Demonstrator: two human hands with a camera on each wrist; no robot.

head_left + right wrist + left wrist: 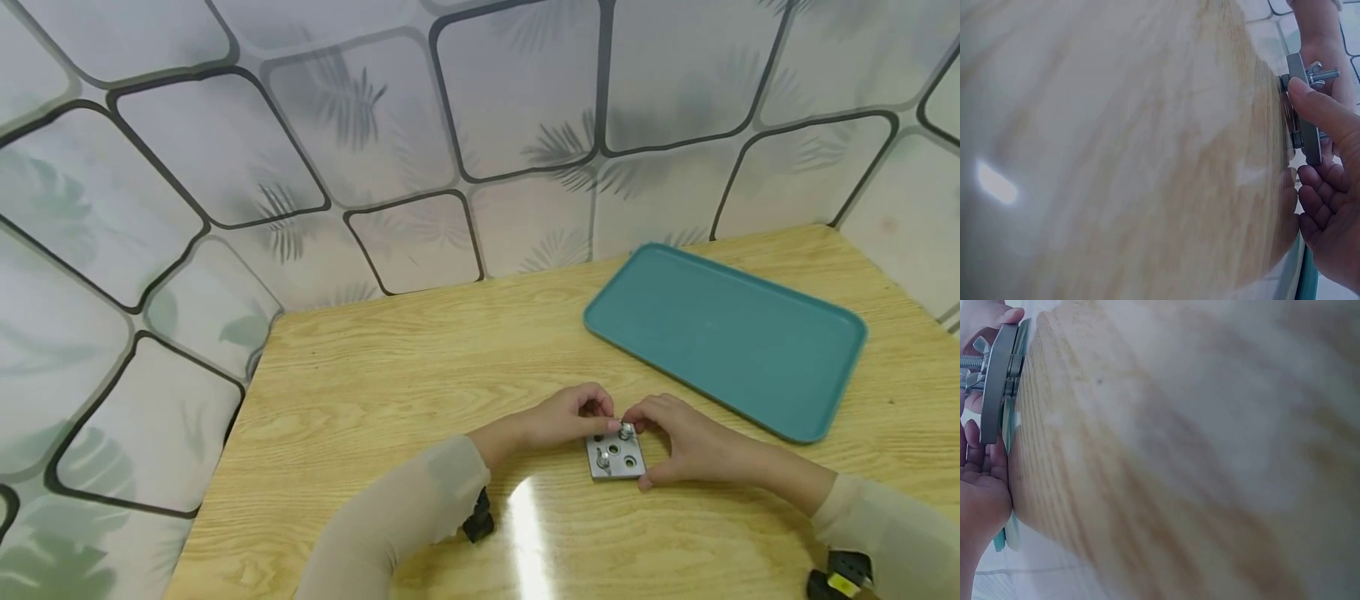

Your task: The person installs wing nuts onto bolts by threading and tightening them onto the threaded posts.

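Note:
A square metal plate [613, 468] with round holes lies close over the table in front of me. Two bolts stand up through it, each with a wing nut [603, 460]; their heads show under the plate in the wrist views. My left hand [564, 417] has its thumb and bent fingers at the far bolt's wing nut [1315, 74], its fingertips partly hidden. My right hand [693, 442] grips the plate's right side, thumb at the near corner and fingers at the far corner. In the right wrist view, its thumb [1319, 106] presses on the plate's edge.
A teal tray [720, 342] lies behind and to the right of the plate on the wood-grain table [390, 375]. Patterned curtain-like walls [525, 125] stand at the back and left. Black wrist devices [478, 517] hang under both sleeves.

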